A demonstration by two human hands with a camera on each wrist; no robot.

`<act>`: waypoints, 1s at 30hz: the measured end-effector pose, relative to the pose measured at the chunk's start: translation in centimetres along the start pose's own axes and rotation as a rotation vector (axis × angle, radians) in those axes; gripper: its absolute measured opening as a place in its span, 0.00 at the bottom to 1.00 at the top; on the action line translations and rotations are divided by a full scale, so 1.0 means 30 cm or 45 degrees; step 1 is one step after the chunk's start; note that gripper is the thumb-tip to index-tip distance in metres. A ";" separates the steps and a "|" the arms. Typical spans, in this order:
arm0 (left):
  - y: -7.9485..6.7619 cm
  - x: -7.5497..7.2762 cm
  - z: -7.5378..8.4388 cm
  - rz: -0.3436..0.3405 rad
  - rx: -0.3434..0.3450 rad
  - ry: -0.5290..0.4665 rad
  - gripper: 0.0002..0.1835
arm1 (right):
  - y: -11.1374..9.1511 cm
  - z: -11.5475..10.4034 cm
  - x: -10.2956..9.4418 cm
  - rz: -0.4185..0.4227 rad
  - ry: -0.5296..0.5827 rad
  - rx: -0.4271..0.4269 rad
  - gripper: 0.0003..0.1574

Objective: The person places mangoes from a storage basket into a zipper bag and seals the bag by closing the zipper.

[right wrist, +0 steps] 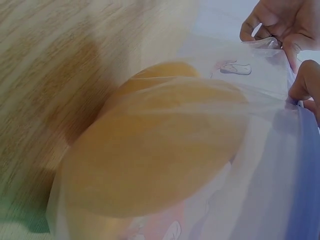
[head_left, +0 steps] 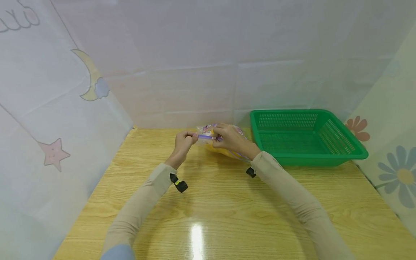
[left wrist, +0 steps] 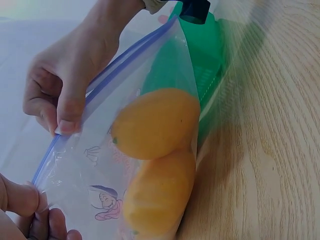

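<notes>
A clear zip-lock bag (left wrist: 107, 165) with a purple seal strip and printed cartoon figures holds yellow-orange fruits that look like mangoes (left wrist: 157, 125). My left hand (head_left: 184, 143) pinches the bag's top corner at one end of the strip. Along the same strip, my right hand (head_left: 230, 138) pinches the seal between thumb and fingers, a short way from the left hand. Between the right hand and the bag's far corner the strip's two edges stand apart in the left wrist view. The fruit (right wrist: 155, 145) bulges against the plastic near the tabletop.
A green plastic basket (head_left: 308, 160) with slotted walls stands to the right of the bag on the wooden table (head_left: 208, 206). Behind the table hangs a pale sheet (head_left: 182, 90), and patterned sheets flank both sides.
</notes>
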State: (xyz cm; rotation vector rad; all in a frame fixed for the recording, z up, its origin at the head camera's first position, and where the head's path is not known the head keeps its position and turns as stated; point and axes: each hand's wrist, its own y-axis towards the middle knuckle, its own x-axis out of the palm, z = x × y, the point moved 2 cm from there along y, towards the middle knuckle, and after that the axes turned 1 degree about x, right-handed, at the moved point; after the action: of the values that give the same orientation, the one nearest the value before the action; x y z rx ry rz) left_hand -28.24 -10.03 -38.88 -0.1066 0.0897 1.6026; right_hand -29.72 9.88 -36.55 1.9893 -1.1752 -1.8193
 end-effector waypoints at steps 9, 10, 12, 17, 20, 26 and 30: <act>-0.006 -0.003 0.020 0.005 0.000 -0.002 0.08 | 0.003 -0.013 -0.028 -0.048 -0.050 0.080 0.13; -0.008 -0.002 0.027 0.011 0.012 -0.006 0.08 | 0.005 -0.015 -0.034 -0.049 -0.057 0.088 0.13; -0.010 -0.002 0.040 0.024 0.043 -0.012 0.09 | 0.011 -0.019 -0.044 -0.045 -0.061 0.091 0.13; -0.011 0.000 0.059 0.043 0.110 -0.030 0.08 | 0.025 -0.027 -0.061 -0.025 -0.052 0.029 0.13; -0.009 0.000 0.063 0.039 0.147 -0.057 0.06 | 0.030 -0.028 -0.065 0.002 -0.052 -0.012 0.13; -0.004 -0.001 0.060 0.063 0.169 -0.098 0.05 | 0.027 -0.019 -0.063 0.009 -0.044 -0.026 0.13; -0.005 -0.001 0.054 0.065 0.142 -0.133 0.06 | 0.014 -0.013 -0.054 -0.010 -0.071 0.001 0.11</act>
State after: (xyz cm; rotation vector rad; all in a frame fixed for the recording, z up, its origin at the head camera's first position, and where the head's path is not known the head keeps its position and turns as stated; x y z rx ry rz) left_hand -28.12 -9.86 -37.26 0.0661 0.1012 1.6476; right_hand -29.41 10.53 -34.98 1.9587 -1.1856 -1.8899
